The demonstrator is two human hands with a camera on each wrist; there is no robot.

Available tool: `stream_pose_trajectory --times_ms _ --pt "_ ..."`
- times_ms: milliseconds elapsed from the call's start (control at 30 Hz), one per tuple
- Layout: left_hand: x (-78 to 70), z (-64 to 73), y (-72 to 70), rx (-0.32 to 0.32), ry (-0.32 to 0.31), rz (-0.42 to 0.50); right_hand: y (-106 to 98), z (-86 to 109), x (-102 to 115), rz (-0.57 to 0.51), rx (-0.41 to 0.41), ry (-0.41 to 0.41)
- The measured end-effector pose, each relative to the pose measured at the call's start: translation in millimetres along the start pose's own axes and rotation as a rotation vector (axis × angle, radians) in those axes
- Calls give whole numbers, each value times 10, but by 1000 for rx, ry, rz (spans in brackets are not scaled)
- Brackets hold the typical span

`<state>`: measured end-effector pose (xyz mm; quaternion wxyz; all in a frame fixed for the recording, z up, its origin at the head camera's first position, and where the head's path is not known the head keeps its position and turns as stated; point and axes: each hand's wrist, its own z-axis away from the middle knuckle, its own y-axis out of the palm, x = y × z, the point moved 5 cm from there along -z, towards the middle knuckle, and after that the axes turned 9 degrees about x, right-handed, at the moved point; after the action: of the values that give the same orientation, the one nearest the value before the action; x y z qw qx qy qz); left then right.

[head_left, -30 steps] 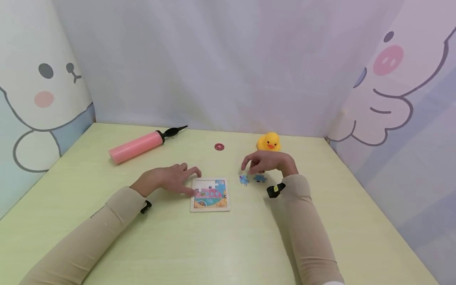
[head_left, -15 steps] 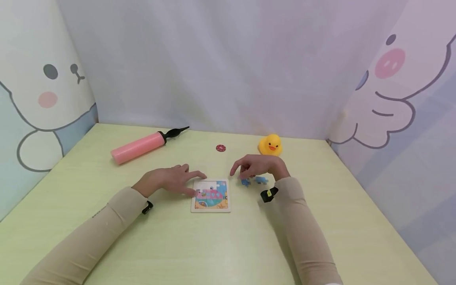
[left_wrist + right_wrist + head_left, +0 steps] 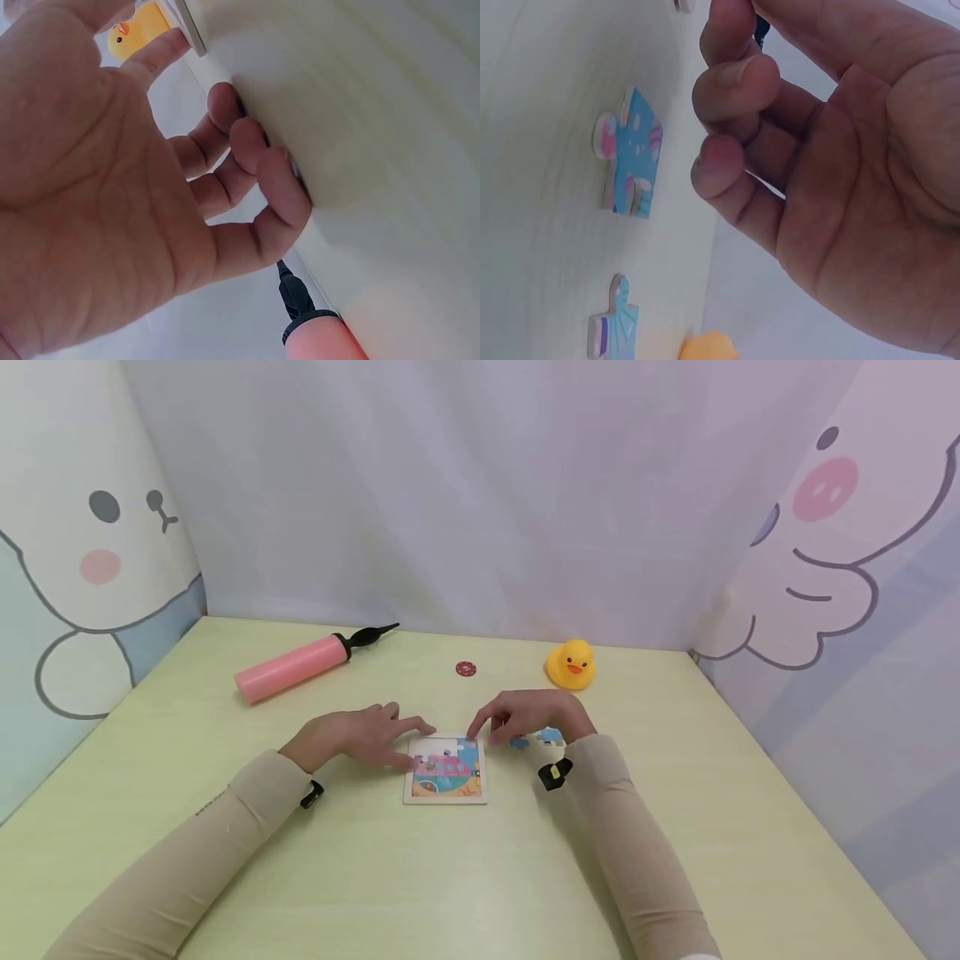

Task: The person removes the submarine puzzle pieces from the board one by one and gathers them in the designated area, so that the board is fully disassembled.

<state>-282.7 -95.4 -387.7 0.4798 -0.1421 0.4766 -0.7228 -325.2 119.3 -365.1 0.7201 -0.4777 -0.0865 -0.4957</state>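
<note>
A jigsaw puzzle in a pale square frame (image 3: 447, 801) lies flat on the table, its picture pink, teal and blue. White backing shows at its upper left. My left hand (image 3: 360, 737) rests at the frame's left side, index finger on the top edge and thumb at the left edge. In the left wrist view, the other fingers (image 3: 281, 187) bend onto the table. My right hand (image 3: 528, 712) touches the puzzle's upper right corner with an extended index fingertip. Two loose blue puzzle pieces (image 3: 639, 154) lie beneath and beside the right hand, one partly hidden by it.
Behind the right hand sits a yellow rubber duck (image 3: 572, 665). A red round chip (image 3: 466, 668) lies farther back than the puzzle. At the back left is a pink hand pump (image 3: 292, 668) with a black nozzle. Curtains with cartoon animals enclose the table (image 3: 375, 877).
My right hand has moved left from the loose pieces until its index finger reaches the puzzle's upper right corner. The left hand has stayed at the frame.
</note>
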Motion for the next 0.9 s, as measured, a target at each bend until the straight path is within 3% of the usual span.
stream_pose_trajectory --times_ms 267,567,733,900 --pt "-38 30 -10 2 -3 2 10 14 26 17 17 48" --pt "-36 56 -36 -2 -9 2 5 16 57 -52 0 105" --pt "-15 72 -66 -17 -16 5 6 26 121 -19 -38 142" --pt "-46 20 -11 -1 -1 15 143 95 111 5 -97 176"
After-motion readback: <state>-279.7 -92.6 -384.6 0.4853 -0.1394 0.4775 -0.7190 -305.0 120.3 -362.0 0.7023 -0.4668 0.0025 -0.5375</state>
